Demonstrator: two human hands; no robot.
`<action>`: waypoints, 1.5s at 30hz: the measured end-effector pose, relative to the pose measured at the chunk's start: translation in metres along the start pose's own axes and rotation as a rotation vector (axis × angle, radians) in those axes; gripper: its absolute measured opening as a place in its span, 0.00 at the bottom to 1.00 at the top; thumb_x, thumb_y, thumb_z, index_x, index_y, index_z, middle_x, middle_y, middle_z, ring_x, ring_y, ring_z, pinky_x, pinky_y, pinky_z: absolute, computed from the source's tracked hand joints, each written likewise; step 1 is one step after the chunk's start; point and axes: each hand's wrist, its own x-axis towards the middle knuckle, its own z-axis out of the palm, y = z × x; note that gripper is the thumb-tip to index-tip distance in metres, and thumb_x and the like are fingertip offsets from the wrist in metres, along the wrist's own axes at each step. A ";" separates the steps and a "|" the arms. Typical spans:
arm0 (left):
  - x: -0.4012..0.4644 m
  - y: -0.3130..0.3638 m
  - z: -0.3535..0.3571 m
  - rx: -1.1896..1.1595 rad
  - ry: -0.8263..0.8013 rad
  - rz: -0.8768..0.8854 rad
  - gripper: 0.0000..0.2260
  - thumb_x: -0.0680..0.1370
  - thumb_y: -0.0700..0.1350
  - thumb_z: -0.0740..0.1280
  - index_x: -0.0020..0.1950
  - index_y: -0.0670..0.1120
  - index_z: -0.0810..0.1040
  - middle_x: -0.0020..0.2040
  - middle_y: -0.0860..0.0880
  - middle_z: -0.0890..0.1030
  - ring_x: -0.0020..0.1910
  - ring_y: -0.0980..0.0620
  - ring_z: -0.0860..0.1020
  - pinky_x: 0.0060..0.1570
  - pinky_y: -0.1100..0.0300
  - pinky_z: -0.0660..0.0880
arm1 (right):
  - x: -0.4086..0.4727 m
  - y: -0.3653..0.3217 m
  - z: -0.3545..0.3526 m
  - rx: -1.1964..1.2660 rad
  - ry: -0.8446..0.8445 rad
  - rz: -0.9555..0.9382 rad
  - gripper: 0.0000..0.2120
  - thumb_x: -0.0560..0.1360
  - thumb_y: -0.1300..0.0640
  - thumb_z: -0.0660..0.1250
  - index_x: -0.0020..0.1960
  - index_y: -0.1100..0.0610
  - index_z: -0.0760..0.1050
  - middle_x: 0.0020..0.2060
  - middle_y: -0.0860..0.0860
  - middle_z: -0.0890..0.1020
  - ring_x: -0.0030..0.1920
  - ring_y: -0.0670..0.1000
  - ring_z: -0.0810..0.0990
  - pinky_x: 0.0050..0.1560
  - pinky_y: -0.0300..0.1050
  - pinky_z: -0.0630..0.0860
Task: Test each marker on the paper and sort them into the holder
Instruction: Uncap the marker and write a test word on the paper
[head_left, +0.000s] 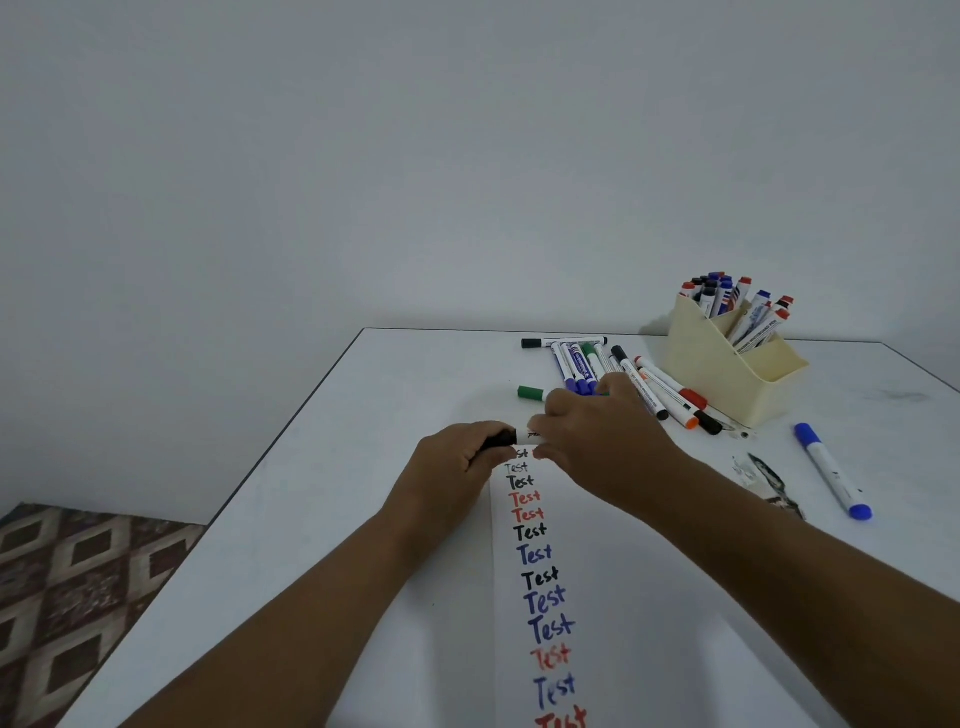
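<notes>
Marker (521, 435) white-barrelled, black cap end; left hand (457, 457) grips cap, right hand (597, 441) pinches barrel.

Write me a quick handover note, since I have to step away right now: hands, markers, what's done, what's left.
Left hand grips the black cap end of a white-barrelled marker; right hand pinches its barrel, above the white paper strip.
Done: a column of "Test" marks on the strip; many markers stand in the cream plastic holder.
Left: the loose marker pile beside the holder, plus a lone blue-capped marker at right.
</notes>
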 end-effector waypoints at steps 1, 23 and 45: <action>0.000 0.001 0.000 0.024 -0.008 0.011 0.07 0.82 0.49 0.64 0.56 0.51 0.80 0.48 0.57 0.82 0.45 0.60 0.77 0.45 0.70 0.72 | 0.001 -0.003 0.002 -0.007 0.012 0.002 0.14 0.82 0.46 0.63 0.64 0.51 0.75 0.51 0.49 0.78 0.47 0.52 0.79 0.54 0.53 0.67; 0.007 -0.011 0.009 0.246 -0.141 -0.031 0.46 0.72 0.72 0.63 0.81 0.54 0.47 0.80 0.56 0.55 0.78 0.54 0.54 0.76 0.53 0.56 | -0.005 0.017 0.005 0.684 0.442 0.540 0.11 0.74 0.46 0.73 0.50 0.52 0.77 0.39 0.46 0.79 0.42 0.49 0.77 0.41 0.43 0.70; 0.013 -0.013 0.016 0.624 -0.459 0.017 0.50 0.68 0.81 0.47 0.81 0.51 0.47 0.82 0.52 0.46 0.80 0.54 0.44 0.77 0.45 0.46 | -0.011 -0.001 0.045 1.318 0.138 0.804 0.15 0.72 0.56 0.77 0.55 0.52 0.75 0.43 0.49 0.86 0.42 0.48 0.86 0.54 0.47 0.83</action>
